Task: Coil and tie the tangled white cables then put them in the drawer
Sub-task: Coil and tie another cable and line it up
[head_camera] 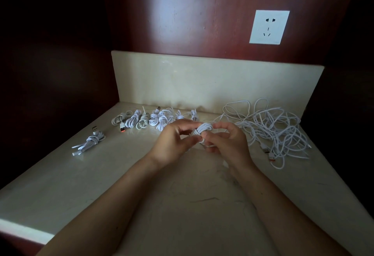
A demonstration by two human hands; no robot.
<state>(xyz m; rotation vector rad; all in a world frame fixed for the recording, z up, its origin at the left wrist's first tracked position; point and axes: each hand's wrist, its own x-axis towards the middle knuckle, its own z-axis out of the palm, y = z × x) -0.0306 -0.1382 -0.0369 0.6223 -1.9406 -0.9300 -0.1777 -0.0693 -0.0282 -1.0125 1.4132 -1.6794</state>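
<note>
My left hand (172, 142) and my right hand (228, 144) meet above the middle of the marble counter (101, 185), both gripping one small coiled white cable (204, 129). Its wound part shows between my fingertips, and a loop hangs below my right thumb. A tangled heap of loose white cables (271, 128) lies to the right, close to my right hand. Several coiled and tied cables (149, 120) sit in a row along the back. One more tied cable (89, 141) lies alone at the left. No drawer is visible.
A pale stone backsplash (202, 81) rises behind the counter, with a dark red wall and a white wall socket (268, 27) above it. Dark side panels close in left and right. USB plugs with orange tips (271, 157) stick out of the heap.
</note>
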